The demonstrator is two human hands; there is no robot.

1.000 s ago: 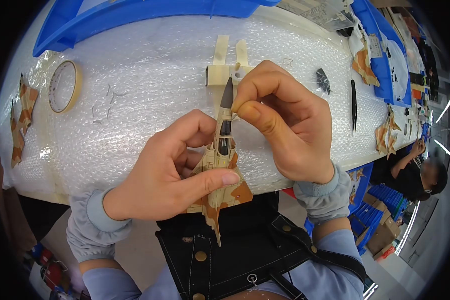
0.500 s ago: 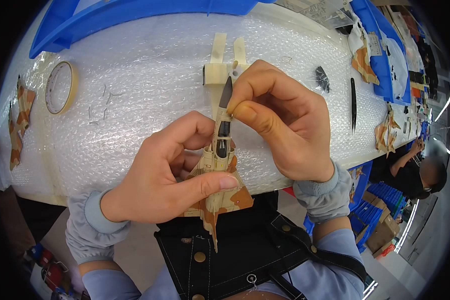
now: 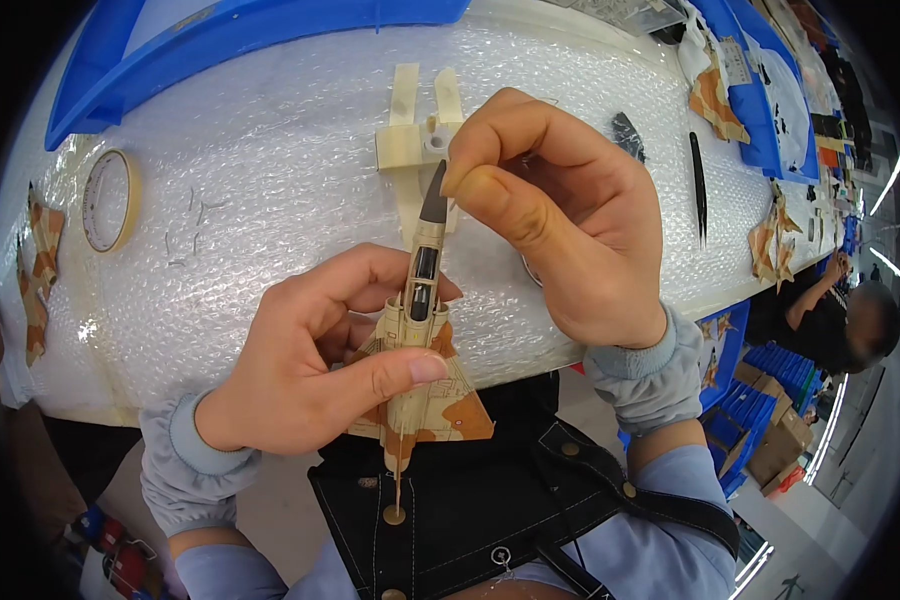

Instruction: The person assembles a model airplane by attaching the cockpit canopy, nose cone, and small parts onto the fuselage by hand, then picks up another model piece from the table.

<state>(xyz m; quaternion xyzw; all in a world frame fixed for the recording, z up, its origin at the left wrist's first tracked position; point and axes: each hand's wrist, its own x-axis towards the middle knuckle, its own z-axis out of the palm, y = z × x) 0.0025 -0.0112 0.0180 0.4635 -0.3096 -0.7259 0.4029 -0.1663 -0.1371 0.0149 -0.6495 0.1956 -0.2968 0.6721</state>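
My left hand (image 3: pixel 305 350) is wrapped round a model fighter jet (image 3: pixel 460 412) in sand and brown camouflage. Its thumb lies across the fuselage, its fingers curl underneath, and the dark grey nose points away from me. Beside the nose tip is my right hand (image 3: pixel 580 220), thumb and forefinger pinched together. Whatever is between those fingertips, if anything, is too small or hidden to make out. Just beyond the nose stands a cream block (image 3: pixel 398 150) with tape strips on it, partly covered by my right hand.
Bubble wrap (image 3: pixel 270 170) covers the table. A tape roll (image 3: pixel 132 195) and several thin wire bits (image 3: pixel 198 213) lie left; a slim black tool (image 3: pixel 698 190) and dark part (image 3: pixel 626 135) lie right. Camouflaged parts (image 3: pixel 45 240) and a blue tray (image 3: pixel 270 35) edge the area. A co-worker (image 3: pixel 820 320) is at right.
The jet and my left hand appear slightly lower and further left. My right fingertips have moved from the base of the nose towards its tip. The camera view has shifted a little.
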